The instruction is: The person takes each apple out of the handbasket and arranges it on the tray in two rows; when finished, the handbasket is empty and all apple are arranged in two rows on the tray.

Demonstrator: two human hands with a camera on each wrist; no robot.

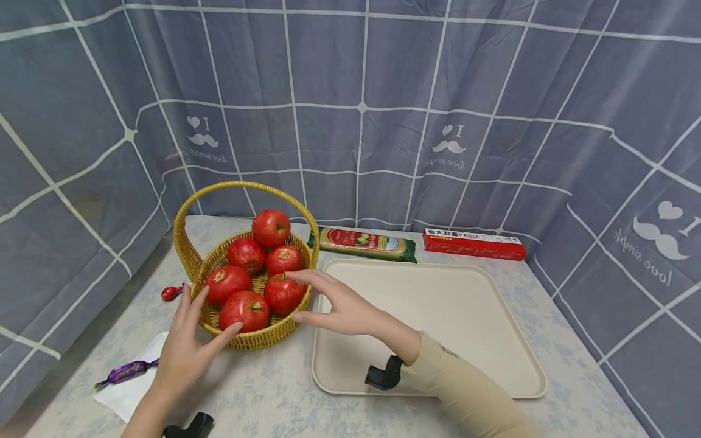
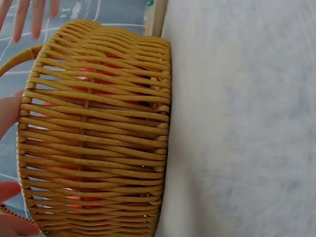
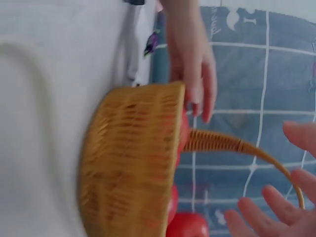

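A round yellow wicker basket (image 1: 257,340) with a tall arched handle stands at centre left on the table, filled with several red apples (image 1: 244,311). My left hand (image 1: 188,347) hovers at its front left rim, fingers and thumb spread near the closest apple. At the right rim is my right hand (image 1: 342,307), its fingers extended over an apple with a short stem. The left wrist view shows the woven basket wall (image 2: 98,133) up close, with apples behind the gaps. In the right wrist view the right hand's fingers (image 3: 256,217) are spread apart, holding nothing.
A beige tray (image 1: 427,389) lies right of the basket, partly under the right forearm. Behind it are a green-and-gold packet (image 1: 364,243) and a red pasta box (image 1: 473,246). At left lie a purple-wrapped candy (image 1: 127,372), a white napkin (image 1: 117,395) and a small red item (image 1: 171,293).
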